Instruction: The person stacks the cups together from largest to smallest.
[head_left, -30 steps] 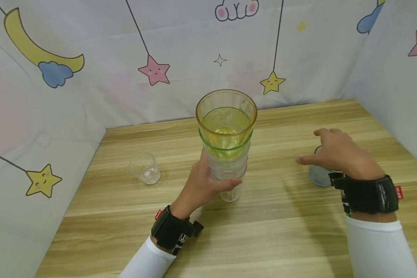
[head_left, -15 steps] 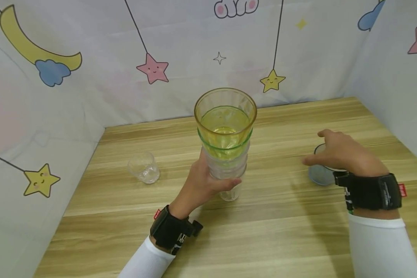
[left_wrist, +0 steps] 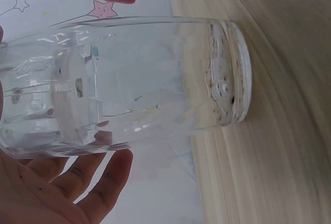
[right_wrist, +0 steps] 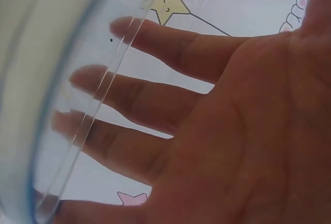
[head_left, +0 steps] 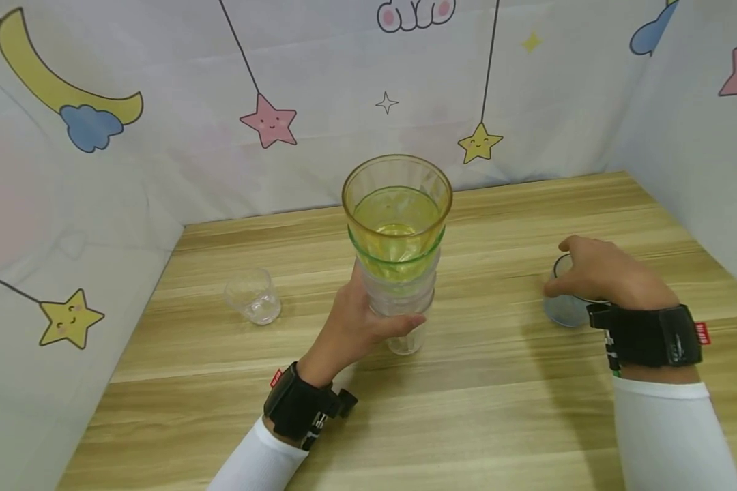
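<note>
My left hand [head_left: 365,320] grips a tall stack of nested drinking glasses [head_left: 399,273] around its clear middle. The top glass has an amber rim [head_left: 398,158], with a green-rimmed one under it. In the left wrist view, the clear bottom glass [left_wrist: 150,79] stands with its base at the tabletop, fingers [left_wrist: 111,182] along its side. At the right, my right hand [head_left: 611,273] arches over a bluish glass [head_left: 565,310], thumb left of the rim and fingers behind. In the right wrist view, its fingers [right_wrist: 150,105] extend, fairly straight and spread, past the glass's edge [right_wrist: 77,146].
A small clear glass [head_left: 258,300] sits at the left of the wooden table [head_left: 467,423]. A white curtain [head_left: 331,82] printed with stars and a moon rises behind and along both sides.
My right hand has lowered slightly around the bluish glass, its thumb drawing in toward the rim. The left hand and the stack stay nearly still; the view shifts a little.
</note>
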The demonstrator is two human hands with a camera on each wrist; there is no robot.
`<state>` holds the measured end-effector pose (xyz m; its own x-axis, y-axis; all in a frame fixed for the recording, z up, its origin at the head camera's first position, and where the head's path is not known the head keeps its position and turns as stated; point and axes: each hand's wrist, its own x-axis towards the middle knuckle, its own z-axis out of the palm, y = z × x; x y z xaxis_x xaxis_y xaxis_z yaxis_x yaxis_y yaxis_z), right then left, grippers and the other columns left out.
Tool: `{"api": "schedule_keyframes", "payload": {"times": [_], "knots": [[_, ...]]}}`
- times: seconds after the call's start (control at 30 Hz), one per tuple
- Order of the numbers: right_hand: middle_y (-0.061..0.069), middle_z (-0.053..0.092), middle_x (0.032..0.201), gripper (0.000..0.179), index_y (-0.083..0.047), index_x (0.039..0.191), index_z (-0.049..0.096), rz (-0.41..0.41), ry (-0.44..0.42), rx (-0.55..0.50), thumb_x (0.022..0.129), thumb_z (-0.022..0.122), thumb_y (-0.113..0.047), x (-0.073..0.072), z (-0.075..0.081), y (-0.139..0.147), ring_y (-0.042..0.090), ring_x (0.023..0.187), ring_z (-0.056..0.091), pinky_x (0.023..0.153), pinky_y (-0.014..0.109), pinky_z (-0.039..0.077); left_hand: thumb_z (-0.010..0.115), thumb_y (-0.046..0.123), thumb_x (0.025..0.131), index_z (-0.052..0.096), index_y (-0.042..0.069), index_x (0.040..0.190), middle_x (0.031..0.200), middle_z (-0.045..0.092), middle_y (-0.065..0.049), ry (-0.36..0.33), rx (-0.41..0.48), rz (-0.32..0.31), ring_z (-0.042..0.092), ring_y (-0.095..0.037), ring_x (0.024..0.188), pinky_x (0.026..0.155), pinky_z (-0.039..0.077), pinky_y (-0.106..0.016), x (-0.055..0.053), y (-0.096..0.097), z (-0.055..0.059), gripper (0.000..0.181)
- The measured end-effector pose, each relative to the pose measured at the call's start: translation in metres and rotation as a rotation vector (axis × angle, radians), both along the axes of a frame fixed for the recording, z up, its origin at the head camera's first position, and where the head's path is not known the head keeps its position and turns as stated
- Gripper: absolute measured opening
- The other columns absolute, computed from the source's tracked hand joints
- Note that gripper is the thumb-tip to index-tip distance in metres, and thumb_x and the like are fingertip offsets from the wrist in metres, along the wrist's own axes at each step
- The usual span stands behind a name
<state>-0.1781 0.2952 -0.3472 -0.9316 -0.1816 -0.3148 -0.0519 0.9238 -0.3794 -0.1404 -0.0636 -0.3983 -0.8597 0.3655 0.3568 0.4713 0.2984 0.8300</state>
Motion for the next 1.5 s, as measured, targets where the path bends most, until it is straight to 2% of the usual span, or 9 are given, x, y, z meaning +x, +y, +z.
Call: {"api": "schedule_keyframes", "payload": {"times": [0.13, 0.37, 0.6, 0.9, 1.2, 1.5], "knots": [[0.041, 0.052, 0.125, 0.079, 0.022, 0.136, 0.04, -0.015, -0.008, -0.008, 0.082, 0.072, -0.027, 0.001, 0.0, 0.001, 0.043, 0.1, 0.058, 0.074, 0.049, 0.051, 0.091, 0.028, 0.074, 0.038, 0.022, 0.142, 0.122, 0.063, 0.009, -0.004, 0.001, -0.002, 0.062, -0.013, 0.11, 0.094, 0.05, -0.041, 0.0, 0.0, 0.0, 0.087], [0.042, 0.051, 0.128, 0.077, 0.02, 0.136, 0.044, -0.018, 0.013, 0.015, 0.085, 0.07, -0.031, 0.002, 0.001, 0.001, 0.047, 0.106, 0.057, 0.078, 0.054, 0.051, 0.091, 0.026, 0.074, 0.037, 0.022, 0.142, 0.123, 0.063, 0.009, -0.005, 0.003, -0.007, 0.061, -0.013, 0.111, 0.095, 0.05, -0.041, 0.0, 0.0, 0.0, 0.087], [0.041, 0.052, 0.127, 0.079, 0.016, 0.136, 0.046, -0.046, 0.049, -0.008, 0.086, 0.073, -0.039, 0.001, 0.003, -0.001, 0.045, 0.102, 0.059, 0.071, 0.049, 0.054, 0.091, 0.027, 0.074, 0.037, 0.024, 0.141, 0.123, 0.063, 0.009, -0.011, 0.002, -0.005, 0.062, -0.013, 0.111, 0.094, 0.05, -0.041, 0.0, 0.0, 0.0, 0.087], [0.035, 0.05, 0.137, 0.075, 0.01, 0.138, 0.048, -0.049, 0.099, -0.032, 0.088, 0.069, -0.041, 0.0, 0.005, -0.008, 0.046, 0.114, 0.054, 0.085, 0.06, 0.048, 0.091, 0.026, 0.075, 0.036, 0.024, 0.142, 0.123, 0.063, 0.009, -0.005, 0.003, -0.014, 0.061, -0.013, 0.111, 0.095, 0.05, -0.041, -0.001, 0.0, -0.001, 0.087], [0.035, 0.049, 0.136, 0.075, 0.007, 0.138, 0.05, -0.061, 0.129, -0.052, 0.088, 0.071, -0.045, 0.002, 0.008, -0.011, 0.05, 0.116, 0.053, 0.085, 0.062, 0.047, 0.091, 0.026, 0.075, 0.038, 0.024, 0.142, 0.123, 0.063, 0.009, 0.0, 0.004, -0.01, 0.061, -0.013, 0.111, 0.094, 0.05, -0.041, 0.0, 0.0, -0.001, 0.086], [0.032, 0.05, 0.137, 0.072, 0.003, 0.138, 0.051, -0.079, 0.145, -0.071, 0.087, 0.069, -0.045, 0.002, 0.008, -0.017, 0.046, 0.116, 0.053, 0.083, 0.059, 0.048, 0.091, 0.028, 0.075, 0.039, 0.023, 0.141, 0.123, 0.063, 0.01, 0.013, -0.006, -0.006, 0.061, -0.013, 0.111, 0.094, 0.05, -0.041, 0.0, 0.0, -0.001, 0.085]]}}
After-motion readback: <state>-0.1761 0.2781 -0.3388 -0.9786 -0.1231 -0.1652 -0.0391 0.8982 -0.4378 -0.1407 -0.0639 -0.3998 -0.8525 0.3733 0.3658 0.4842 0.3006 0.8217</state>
